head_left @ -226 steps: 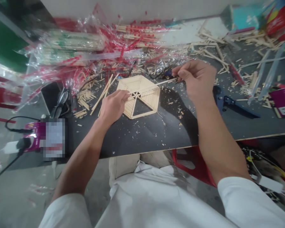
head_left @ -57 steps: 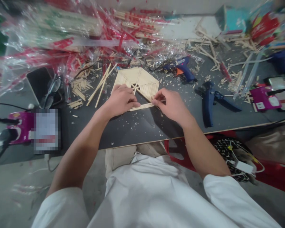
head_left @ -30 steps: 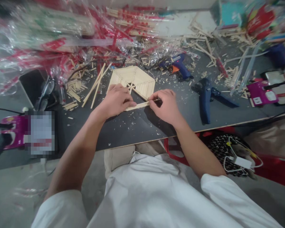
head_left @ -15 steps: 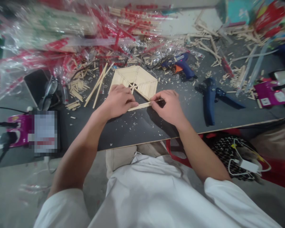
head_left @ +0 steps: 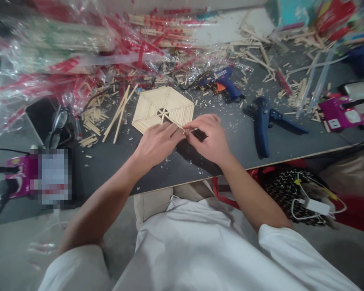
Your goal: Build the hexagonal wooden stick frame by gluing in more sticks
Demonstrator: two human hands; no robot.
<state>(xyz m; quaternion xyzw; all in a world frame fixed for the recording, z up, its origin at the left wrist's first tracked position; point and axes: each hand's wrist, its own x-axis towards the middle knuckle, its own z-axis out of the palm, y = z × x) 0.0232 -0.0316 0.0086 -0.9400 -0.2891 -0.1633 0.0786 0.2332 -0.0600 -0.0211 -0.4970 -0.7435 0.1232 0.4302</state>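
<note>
A hexagonal panel of thin wooden sticks (head_left: pixel 157 99) lies on the dark table, with spokes meeting at its middle and an open gap in the side nearest me. At that near side my left hand (head_left: pixel 159 143) is closed, its fingers covering most of the short wooden sticks it holds. My right hand (head_left: pixel 209 135) pinches the sticks' end between thumb and forefinger. The fingertips of both hands nearly meet there. Only a small bit of the sticks shows between them.
A blue glue gun (head_left: pixel 227 83) lies beyond the right hand, and a blue cutter (head_left: pixel 262 125) farther right. Long loose sticks (head_left: pixel 118 113) rest left of the panel. A phone (head_left: pixel 45 119), glasses (head_left: pixel 59 123) and a purple power strip (head_left: pixel 341 113) lie around. Plastic wrappers (head_left: pixel 79 44) crowd the back.
My left hand has slid right toward my right fingertips, covering the sticks that showed between the hands. More of the panel's left side is uncovered. The whole view has shifted slightly.
</note>
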